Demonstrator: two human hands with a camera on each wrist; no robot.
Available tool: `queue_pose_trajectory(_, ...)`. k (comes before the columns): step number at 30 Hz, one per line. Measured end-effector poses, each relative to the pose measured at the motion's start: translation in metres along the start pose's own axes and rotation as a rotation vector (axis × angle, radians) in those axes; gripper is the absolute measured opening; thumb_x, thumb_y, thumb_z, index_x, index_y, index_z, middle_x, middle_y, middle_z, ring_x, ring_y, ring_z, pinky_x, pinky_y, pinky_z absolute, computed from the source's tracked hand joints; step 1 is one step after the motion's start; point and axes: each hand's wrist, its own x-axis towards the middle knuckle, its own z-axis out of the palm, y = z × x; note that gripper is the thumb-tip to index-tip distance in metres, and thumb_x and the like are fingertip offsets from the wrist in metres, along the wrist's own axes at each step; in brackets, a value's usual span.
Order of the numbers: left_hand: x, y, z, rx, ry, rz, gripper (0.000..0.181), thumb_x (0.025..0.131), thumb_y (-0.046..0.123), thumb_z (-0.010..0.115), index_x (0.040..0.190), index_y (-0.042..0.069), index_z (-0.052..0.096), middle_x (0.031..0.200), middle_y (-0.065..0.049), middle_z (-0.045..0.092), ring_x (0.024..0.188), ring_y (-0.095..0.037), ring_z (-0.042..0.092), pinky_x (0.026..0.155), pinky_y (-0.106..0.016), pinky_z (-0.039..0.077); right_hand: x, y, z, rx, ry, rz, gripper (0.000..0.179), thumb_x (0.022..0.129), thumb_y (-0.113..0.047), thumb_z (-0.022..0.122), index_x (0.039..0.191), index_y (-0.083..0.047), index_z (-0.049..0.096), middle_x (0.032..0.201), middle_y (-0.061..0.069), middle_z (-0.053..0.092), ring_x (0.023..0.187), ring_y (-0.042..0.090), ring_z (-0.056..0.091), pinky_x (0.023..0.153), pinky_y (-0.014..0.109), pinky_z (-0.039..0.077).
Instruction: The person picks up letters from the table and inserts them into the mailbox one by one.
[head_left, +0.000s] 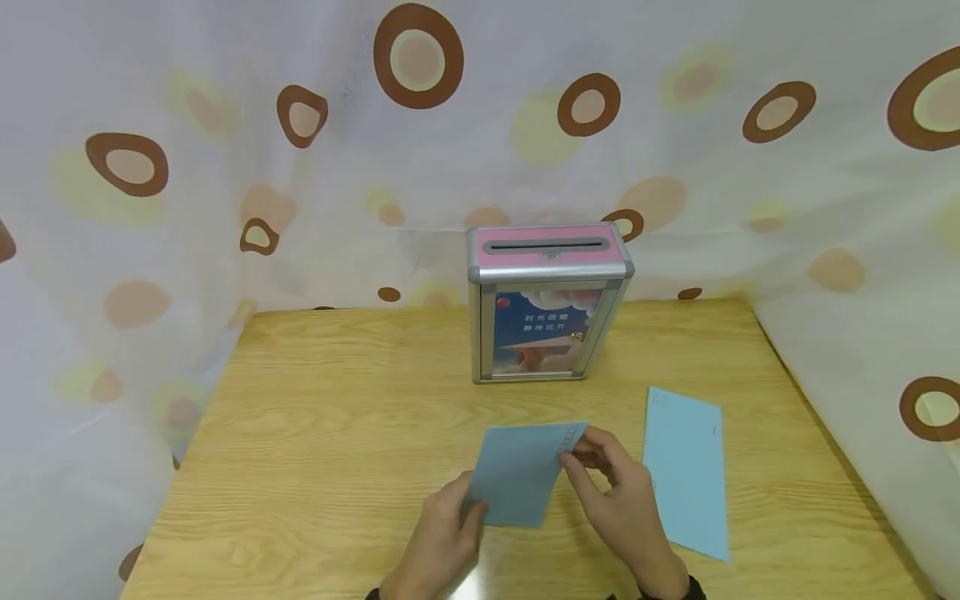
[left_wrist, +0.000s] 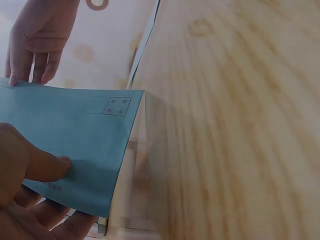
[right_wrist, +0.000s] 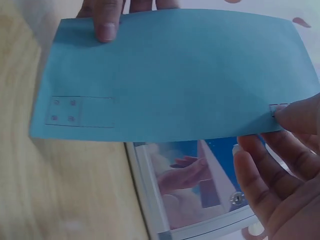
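Both hands hold one blue envelope (head_left: 521,475) above the table, in front of the mailbox. My left hand (head_left: 444,533) grips its near left edge, thumb on top and fingers beneath, as the left wrist view also shows. My right hand (head_left: 618,500) pinches the far right corner, where printed postcode boxes show, between thumb and fingers. A printed stamp square (right_wrist: 64,111) is visible at the envelope's other end in the right wrist view. Another blue envelope (head_left: 686,475) lies flat on the table to the right, partly behind my right hand.
A pink and silver mailbox (head_left: 551,304) with a slot (head_left: 547,245) in its top stands upright at the back of the wooden table (head_left: 322,417). Its front door has a picture panel and a small lock (head_left: 576,337). Patterned cloth (head_left: 360,167) hangs behind and at both sides.
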Motion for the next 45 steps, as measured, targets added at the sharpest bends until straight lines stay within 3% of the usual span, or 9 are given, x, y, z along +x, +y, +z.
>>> queue_pose_trajectory(6, 0.007, -0.003, -0.004, 0.019, 0.017, 0.040, 0.040, 0.087, -0.012, 0.060, 0.121, 0.011, 0.061, 0.113, -0.008, 0.070, 0.103, -0.020, 0.065, 0.085, -0.036, 0.058, 0.014, -0.005, -0.001, -0.047, 0.005, -0.093, 0.045, 0.082, 0.014, 0.067, 0.122, -0.006, 0.060, 0.100, 0.008, 0.069, 0.088, 0.019, 0.068, 0.079, 0.021, 0.056)
queue_pose_trajectory(12, 0.015, -0.005, -0.006, 0.050, 0.043, 0.064, 0.035, 0.089, -0.008, 0.060, 0.118, 0.011, 0.062, 0.112, -0.007, 0.070, 0.102, -0.017, 0.066, 0.085, -0.034, 0.058, 0.032, -0.016, -0.011, -0.117, 0.027, -0.139, 0.060, 0.078, 0.016, 0.070, 0.132, -0.003, 0.053, 0.095, 0.009, 0.067, 0.085, 0.020, 0.068, 0.080, 0.018, 0.055)
queue_pose_trajectory(18, 0.029, -0.003, -0.017, 0.071, 0.017, 0.058, 0.035, 0.090, -0.009, 0.060, 0.120, 0.008, 0.062, 0.115, -0.010, 0.069, 0.105, -0.018, 0.064, 0.087, -0.031, 0.056, 0.063, -0.028, -0.025, -0.230, -0.016, -0.287, 0.046, 0.076, 0.010, 0.074, 0.117, -0.010, 0.067, 0.099, 0.005, 0.071, 0.084, 0.013, 0.066, 0.076, 0.017, 0.054)
queue_pose_trajectory(24, 0.065, 0.011, -0.045, 0.240, -0.048, 0.150, 0.029, 0.092, -0.002, 0.063, 0.119, 0.007, 0.063, 0.113, -0.008, 0.070, 0.103, -0.013, 0.064, 0.084, -0.027, 0.057, 0.096, -0.047, -0.041, -0.267, -0.066, -0.402, 0.035, 0.076, 0.010, 0.073, 0.105, -0.008, 0.071, 0.093, 0.002, 0.071, 0.081, 0.010, 0.064, 0.068, 0.018, 0.052)
queue_pose_trajectory(30, 0.108, 0.039, -0.065, 0.341, 0.018, 0.253, 0.019, 0.092, 0.004, 0.065, 0.111, 0.007, 0.067, 0.102, -0.006, 0.069, 0.090, -0.009, 0.063, 0.069, -0.021, 0.057, 0.130, -0.078, -0.065, -0.314, -0.041, -0.532, 0.025, 0.076, 0.007, 0.071, 0.099, -0.004, 0.072, 0.091, 0.007, 0.073, 0.079, 0.012, 0.065, 0.069, 0.020, 0.052)
queue_pose_trajectory(34, 0.136, 0.060, -0.073, 0.334, 0.106, 0.350, 0.013, 0.091, 0.003, 0.066, 0.104, 0.004, 0.068, 0.095, -0.008, 0.068, 0.082, -0.011, 0.061, 0.066, -0.022, 0.056, 0.151, -0.100, -0.073, -0.199, 0.044, -0.541, 0.019, 0.080, 0.006, 0.069, 0.099, 0.005, 0.070, 0.091, 0.015, 0.072, 0.082, 0.013, 0.065, 0.075, 0.018, 0.051)
queue_pose_trajectory(41, 0.176, 0.093, -0.086, 0.290, 0.191, 0.500, 0.009, 0.092, 0.004, 0.065, 0.101, 0.003, 0.066, 0.088, -0.008, 0.066, 0.071, -0.011, 0.053, 0.059, -0.026, 0.048, 0.176, -0.127, -0.075, 0.256, 0.240, -0.505, 0.028, 0.079, 0.017, 0.065, 0.104, 0.025, 0.055, 0.095, 0.022, 0.066, 0.078, 0.020, 0.063, 0.074, 0.020, 0.051)
queue_pose_trajectory(45, 0.199, 0.112, -0.100, 0.292, 0.246, 0.555, 0.012, 0.090, 0.003, 0.067, 0.102, 0.001, 0.066, 0.088, -0.010, 0.068, 0.073, -0.012, 0.060, 0.062, -0.024, 0.053, 0.193, -0.138, -0.081, 0.358, 0.280, -0.543, 0.021, 0.077, 0.018, 0.064, 0.096, 0.025, 0.057, 0.092, 0.028, 0.063, 0.073, 0.025, 0.060, 0.073, 0.024, 0.051)
